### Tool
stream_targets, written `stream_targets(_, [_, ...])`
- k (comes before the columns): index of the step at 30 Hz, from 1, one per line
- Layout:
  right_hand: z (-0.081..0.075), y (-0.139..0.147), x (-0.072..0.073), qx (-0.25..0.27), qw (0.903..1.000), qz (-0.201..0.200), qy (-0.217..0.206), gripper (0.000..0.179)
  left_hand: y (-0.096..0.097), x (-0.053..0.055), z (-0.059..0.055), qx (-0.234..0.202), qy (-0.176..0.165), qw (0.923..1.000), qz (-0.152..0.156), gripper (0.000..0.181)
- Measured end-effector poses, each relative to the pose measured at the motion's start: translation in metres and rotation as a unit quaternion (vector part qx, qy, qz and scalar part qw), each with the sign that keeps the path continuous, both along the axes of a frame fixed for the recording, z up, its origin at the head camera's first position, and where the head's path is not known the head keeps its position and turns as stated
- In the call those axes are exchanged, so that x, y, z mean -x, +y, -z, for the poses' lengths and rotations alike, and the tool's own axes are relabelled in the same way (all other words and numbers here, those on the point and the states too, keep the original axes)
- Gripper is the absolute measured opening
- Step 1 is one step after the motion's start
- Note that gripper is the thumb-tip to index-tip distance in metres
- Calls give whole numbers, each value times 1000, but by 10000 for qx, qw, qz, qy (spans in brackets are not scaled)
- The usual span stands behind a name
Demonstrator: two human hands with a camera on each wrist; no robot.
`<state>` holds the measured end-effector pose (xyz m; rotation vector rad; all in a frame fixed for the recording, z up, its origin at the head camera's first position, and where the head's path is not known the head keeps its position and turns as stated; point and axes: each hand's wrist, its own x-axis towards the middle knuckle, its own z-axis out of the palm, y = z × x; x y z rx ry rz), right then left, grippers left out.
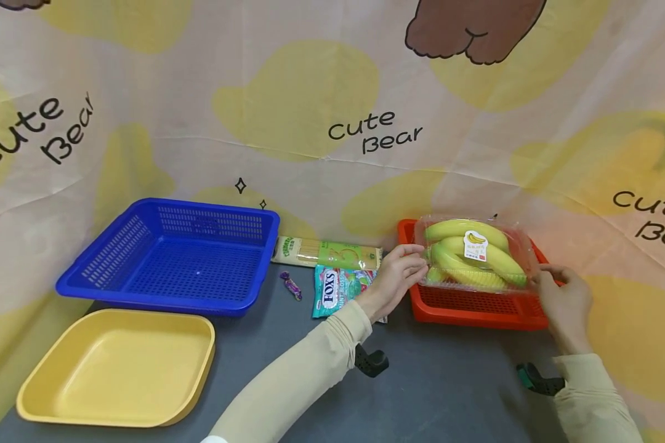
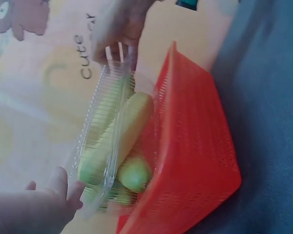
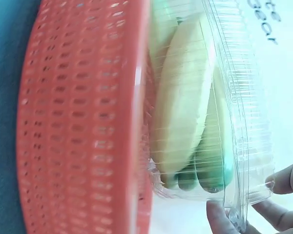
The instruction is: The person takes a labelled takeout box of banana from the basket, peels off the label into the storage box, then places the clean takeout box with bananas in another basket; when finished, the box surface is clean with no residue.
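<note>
A clear plastic box of bananas (image 1: 493, 261) with a white label sits tilted in the red basket (image 1: 476, 317), partly above its rim. At the box's left end, my left hand (image 1: 393, 280) touches the plastic with its fingertips, fingers fairly straight. In the left wrist view, the left hand (image 2: 39, 207) lies beside the lid edge. My right hand (image 1: 568, 301) pinches the box's right end. The right wrist view has fingers of the right hand (image 3: 278, 209) on both sides of the plastic rim. Greenish-yellow bananas (image 3: 185, 97) show through the side.
Left of the basket lie a noodle pack (image 1: 327, 252), a teal FOX'S candy bag (image 1: 332, 292), partly behind the left arm, and a purple wrapped candy (image 1: 291, 286). A blue basket (image 1: 166, 301) and a yellow tray (image 1: 199, 369) stand further left. A printed curtain (image 1: 288, 98) hangs behind.
</note>
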<state>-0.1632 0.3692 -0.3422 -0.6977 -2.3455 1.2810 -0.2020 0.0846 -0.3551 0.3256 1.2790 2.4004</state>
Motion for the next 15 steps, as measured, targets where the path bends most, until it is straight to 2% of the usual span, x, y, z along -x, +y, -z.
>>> stream_targets(3, [-6, -5, -1, 278, 9993, 67, 246, 10, -8, -1, -4, -185, -185, 9997, -39, 48])
stream_targets(9, [-16, -18, -4, -85, 9992, 238, 303, 19, -21, -3, -3, -536, -582, 9969, -33, 54])
stream_targets(15, [-23, -25, -6, -193, 9985, 309, 405, 27, -32, -6, -4, -378, -347, 9987, -28, 53])
